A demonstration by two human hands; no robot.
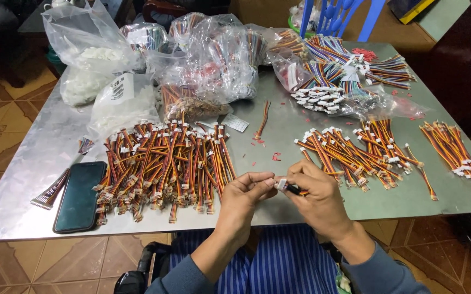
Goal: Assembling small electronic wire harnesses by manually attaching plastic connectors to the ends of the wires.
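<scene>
A metal table fills the view, its far edge crowded with clear plastic bags of coloured wires and white connector parts. Toward the near left, a big heap of wire harnesses with white plugs lies spread out, and a dark phone rests face up by the near left corner with a flat ribbon of wires just beside it. On the right half sit two smaller piles of harnesses and another bundle near the right edge; small red scraps dot the middle. At the near edge, the left hand and the right hand meet, fingertips of both pinched shut on a small white connector held just above the table's rim.
</scene>
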